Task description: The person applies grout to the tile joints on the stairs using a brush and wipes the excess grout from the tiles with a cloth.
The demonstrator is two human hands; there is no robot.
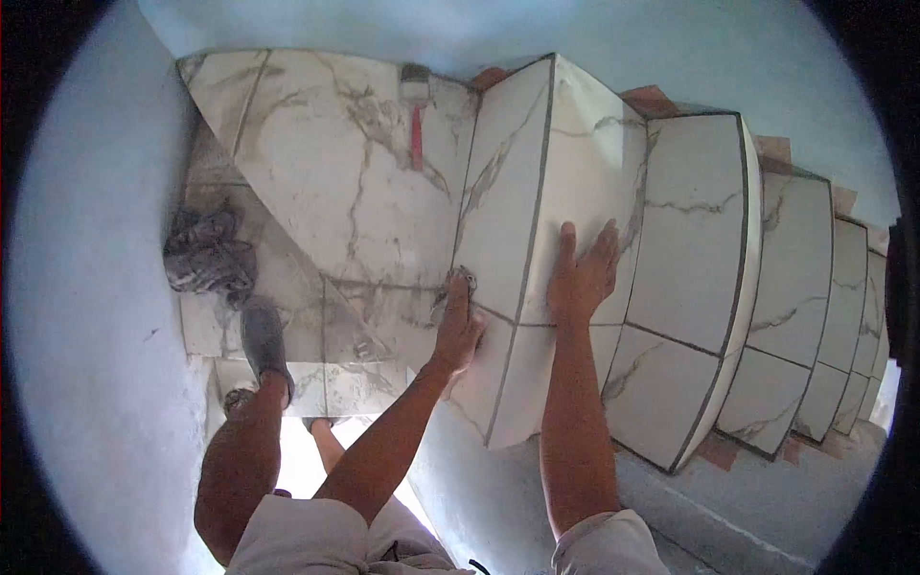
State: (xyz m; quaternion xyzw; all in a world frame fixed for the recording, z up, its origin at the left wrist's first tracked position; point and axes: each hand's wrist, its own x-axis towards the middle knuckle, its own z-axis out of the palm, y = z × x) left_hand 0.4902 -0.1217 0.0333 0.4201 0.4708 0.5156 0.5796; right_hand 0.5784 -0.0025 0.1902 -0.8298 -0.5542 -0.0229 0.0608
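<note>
My left hand (458, 335) reaches to the foot of the first stair riser (498, 172), a white marble-patterned tile. Its fingers press a small grey crumpled wad (464, 278), perhaps a piece of rag, into the corner where riser and landing meet. Most of the wad is hidden under the fingers. My right hand (583, 278) lies flat on the first tread (585, 172), fingers stretched out and nothing held. A dark joint line runs along the tread's front edge.
A red-handled brush (417, 134) lies on the tiled landing (297, 153). At the left wall rests a crumpled grey cloth (211, 254), close to my shoe (264, 335). More tiled steps (690, 230) climb to the right. Brownish tile pieces (652, 101) stick out along the wall.
</note>
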